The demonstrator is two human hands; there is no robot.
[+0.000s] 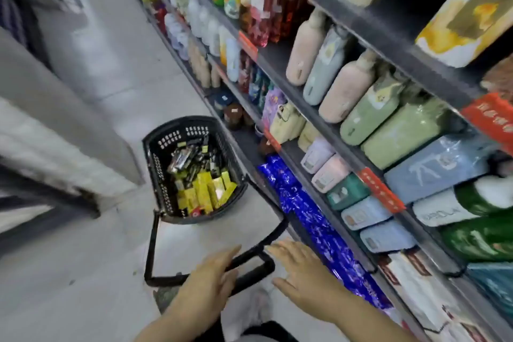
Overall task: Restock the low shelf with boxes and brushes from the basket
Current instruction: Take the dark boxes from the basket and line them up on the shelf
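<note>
Both forearms reach forward and down from the bottom edge of the view, over a pale tiled floor point(91, 272) beside a dark metal store shelving unit point(347, 147).

The left hand point(206, 283) lies palm down with its fingers straight and close together, their tips pointing up and to the right. It lies over the black tubular pull handle point(151, 244) of the basket, across the near end of the bar; its grip is slack and open, and whether the palm actually presses on the bar cannot be told.

The right hand point(301, 269) is also flat and palm down, fingers stretched toward the left and the thumb spread apart below them. Its fingertips point(274, 248) end just beside the handle's bar. This grip is open too and holds nothing. The hand hovers at the front edge of the low shelf point(305, 233), next to shiny blue foil-wrapped packs point(311, 211) lying in a row there.

The black perforated plastic basket point(155, 172) stands on the floor ahead of the hands, close against the foot of the shelving. Inside it sit small yellow cardboard boxes point(206, 191) at the near end and a heap of dark packaged items with yellow labels point(190, 159) behind them; blur hides whether these are the brushes.
</note>
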